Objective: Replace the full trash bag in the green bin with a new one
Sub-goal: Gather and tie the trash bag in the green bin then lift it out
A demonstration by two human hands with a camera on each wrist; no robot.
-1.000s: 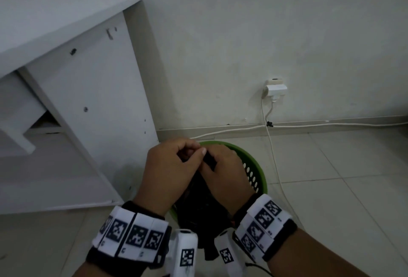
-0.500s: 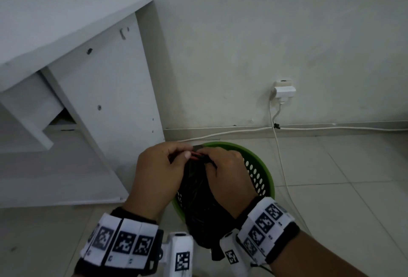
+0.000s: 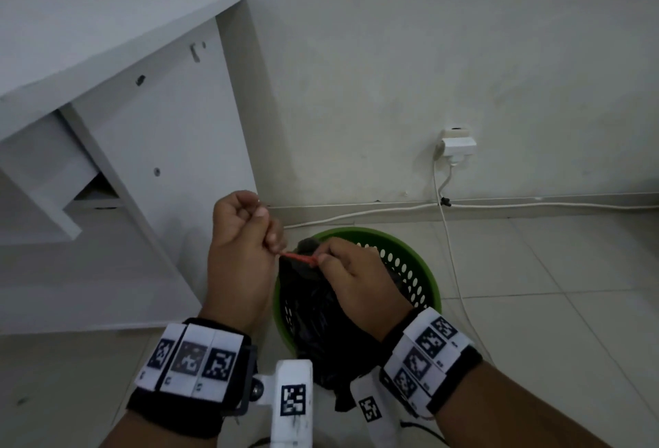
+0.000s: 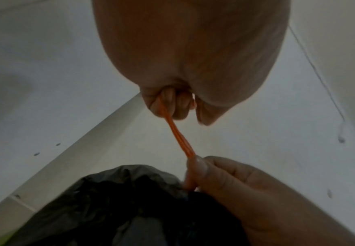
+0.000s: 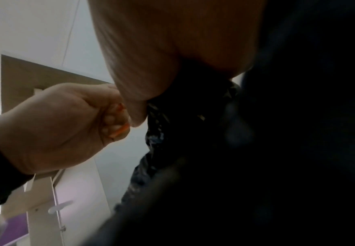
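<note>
The biggest thing before me is the white panelled cabinet [image 3: 153,162] against the pale wall, standing on the tiled floor [image 3: 535,287]. Just right of its foot sits the round green perforated plastic bin [image 3: 420,269], and inside it the full black plastic trash bag [image 3: 313,312], its neck gathered up above the rim.

My right hand [image 3: 356,280] pinches the bag's bunched neck together with one end of a thin red-orange elastic band [image 4: 179,138]. My left hand [image 3: 242,255] is curled tight on the band's other end, fingers and thumb clamped over it.

What the coming move turns on, as I judge it: the band runs taut between the two grips, its long axis slanting from the bag's neck up and to the left, away from the bin. The neck lies just below and right of the left grip, touching the right one. So the right hand is the anchor at the neck and the left is free to carry the band around it.

A white plug adapter [image 3: 458,146] sits on the wall with a white cable [image 3: 453,262] trailing down past the bin.

The wristbands carry square black-and-white coded markers; I can read no brand or wording anywhere.
</note>
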